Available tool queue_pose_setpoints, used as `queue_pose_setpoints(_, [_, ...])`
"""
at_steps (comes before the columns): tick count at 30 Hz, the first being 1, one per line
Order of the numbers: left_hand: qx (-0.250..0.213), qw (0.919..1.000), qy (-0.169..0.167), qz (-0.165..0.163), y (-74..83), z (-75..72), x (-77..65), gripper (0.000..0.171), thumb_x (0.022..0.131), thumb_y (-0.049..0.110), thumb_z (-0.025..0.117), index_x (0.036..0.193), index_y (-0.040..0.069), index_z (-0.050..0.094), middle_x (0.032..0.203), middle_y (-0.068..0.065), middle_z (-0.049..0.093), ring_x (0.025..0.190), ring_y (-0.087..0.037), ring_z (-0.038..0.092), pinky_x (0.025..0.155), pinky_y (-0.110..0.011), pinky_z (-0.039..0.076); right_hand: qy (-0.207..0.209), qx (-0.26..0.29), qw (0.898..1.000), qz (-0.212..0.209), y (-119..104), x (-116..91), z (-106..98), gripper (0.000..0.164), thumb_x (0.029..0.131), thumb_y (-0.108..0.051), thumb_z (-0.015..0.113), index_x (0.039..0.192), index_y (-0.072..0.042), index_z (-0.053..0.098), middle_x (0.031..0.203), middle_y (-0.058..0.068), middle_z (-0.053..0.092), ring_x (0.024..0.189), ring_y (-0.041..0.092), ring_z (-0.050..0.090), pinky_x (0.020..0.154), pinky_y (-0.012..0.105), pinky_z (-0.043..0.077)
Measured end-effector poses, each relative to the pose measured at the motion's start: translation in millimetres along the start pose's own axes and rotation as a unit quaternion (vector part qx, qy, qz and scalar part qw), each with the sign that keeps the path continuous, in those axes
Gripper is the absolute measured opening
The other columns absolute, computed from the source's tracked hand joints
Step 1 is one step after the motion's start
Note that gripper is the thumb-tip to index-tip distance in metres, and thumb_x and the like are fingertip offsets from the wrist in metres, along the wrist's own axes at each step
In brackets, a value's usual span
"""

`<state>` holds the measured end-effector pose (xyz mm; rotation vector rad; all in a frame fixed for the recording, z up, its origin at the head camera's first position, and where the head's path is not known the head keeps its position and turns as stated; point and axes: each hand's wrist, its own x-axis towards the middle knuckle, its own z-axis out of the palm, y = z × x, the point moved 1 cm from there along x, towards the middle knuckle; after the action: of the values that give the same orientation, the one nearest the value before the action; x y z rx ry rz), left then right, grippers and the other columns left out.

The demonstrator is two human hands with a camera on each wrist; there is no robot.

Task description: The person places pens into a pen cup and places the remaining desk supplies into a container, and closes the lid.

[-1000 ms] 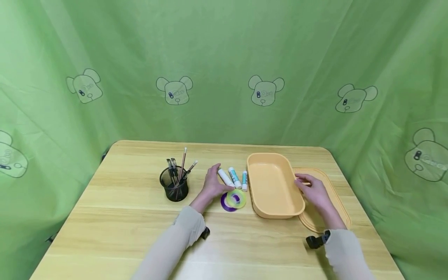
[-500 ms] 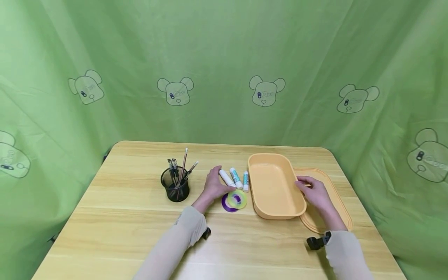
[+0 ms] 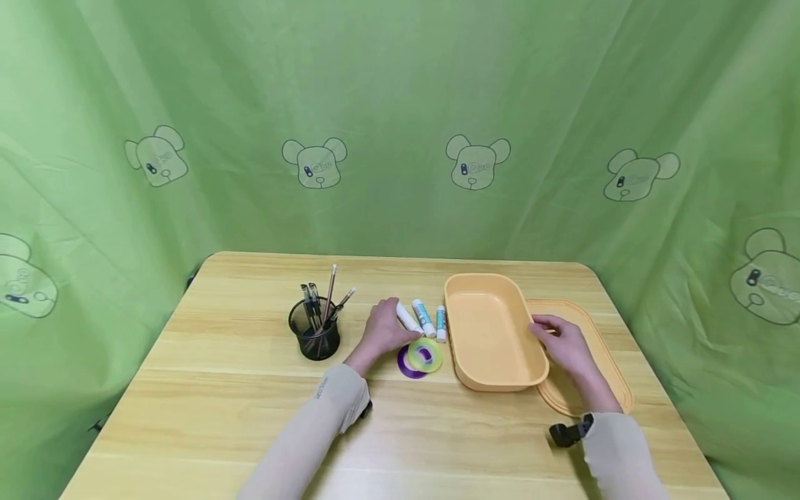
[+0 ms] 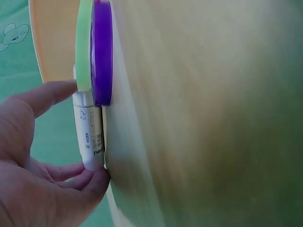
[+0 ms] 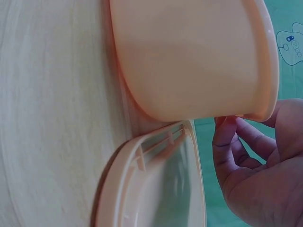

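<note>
We grip a glue stick [image 4: 90, 130] with our left hand [image 3: 382, 328] while our right hand [image 3: 564, 344] pinches the box [image 3: 494, 337] (probably to steady it).

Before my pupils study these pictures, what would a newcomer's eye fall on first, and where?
Probably the orange box, right of centre in the head view, gripped on its right side by the right hand. Next, the yellow ring partly over the purple ring, left of the box. The black mesh cup of pens and pencils stands farther left.
</note>
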<state>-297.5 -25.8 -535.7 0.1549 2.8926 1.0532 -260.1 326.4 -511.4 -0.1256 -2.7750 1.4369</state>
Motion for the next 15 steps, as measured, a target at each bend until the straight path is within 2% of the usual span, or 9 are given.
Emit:
queue_pose_setpoints(5, [0.027,0.9996,0.003,0.001,2.7,-2.8,1.8,0.089,0.062,0.045,0.086,0.131,0.003,0.049,0.11,-0.009,0.058,0.105,-0.027,0.053,0.092,-0.039,0.049,0.001,0.0,1.0,-0.001,-1.7,-0.7,-0.1,0.051,0.096,-0.037,0.056,0.128,0.002,0.056,0.108,0.013,0.06,0.085,0.008,0.055,0.066,0.019,0.053])
queue_pose_setpoints(9, [0.03,0.9995,0.004,0.0,2.7,-4.4,2.8,0.086,0.061,0.046,0.086,0.126,0.003,0.052,0.1,-0.006,0.058,0.094,-0.023,0.053,0.084,-0.035,0.051,0.002,0.0,1.0,0.002,-2.1,-1.4,0.3,0.051,0.096,-0.036,0.057,0.128,0.002,0.056,0.108,0.013,0.06,0.084,0.007,0.055,0.066,0.019,0.053])
queue_pose_setpoints(15, [-0.008,0.9999,0.011,0.002,0.9,-6.7,1.9,0.091,0.061,0.044,0.086,0.132,0.001,0.049,0.11,-0.01,0.061,0.096,-0.025,0.059,0.087,-0.037,0.053,-0.002,-0.007,1.0,0.005,-0.2,-1.8,0.5,0.051,0.096,-0.037,0.056,0.129,0.002,0.056,0.111,0.017,0.058,0.085,0.008,0.055,0.066,0.02,0.053])
